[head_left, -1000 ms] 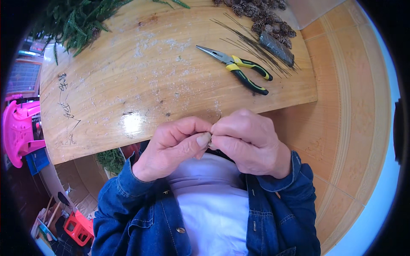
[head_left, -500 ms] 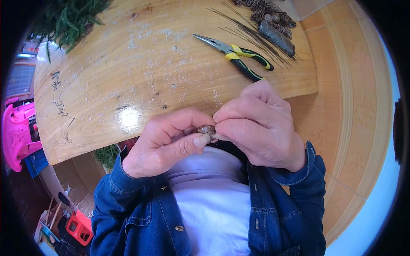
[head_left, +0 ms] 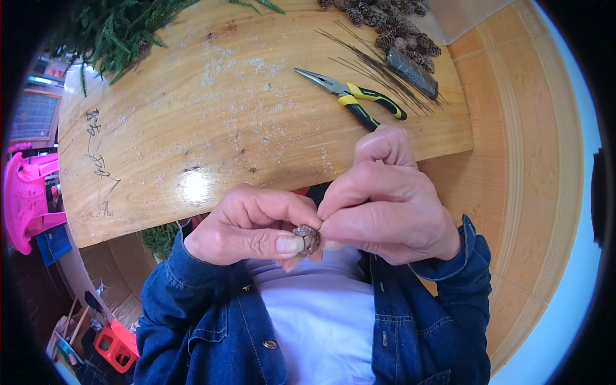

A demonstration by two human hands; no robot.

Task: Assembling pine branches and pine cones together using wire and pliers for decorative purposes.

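Note:
A small brown pine cone (head_left: 310,238) is pinched between the thumb and fingers of my left hand (head_left: 240,224), just in front of the table's near edge. My right hand (head_left: 394,208) is closed, its thumb and forefinger pressed together right beside the cone. Whatever those fingertips grip is hidden or too thin to make out. Beyond my right hand, needle-nose pliers (head_left: 350,90) with black and yellow handles lie on the table, jaws slightly toward the far left.
Thin dark wires (head_left: 372,63) lie beside a dark wrapped bundle (head_left: 412,72) and a heap of pine cones (head_left: 391,27). Green fir sprigs (head_left: 112,35) cover the table's far left. White flecks dot the wooden tabletop (head_left: 167,135). A pink stool (head_left: 27,199) and cardboard box (head_left: 120,273) stand left.
Both hands have come slightly lower and nearer to me, with the cone turned in my left fingers. My right hand keeps its pinch beside it. The view has shifted a little.

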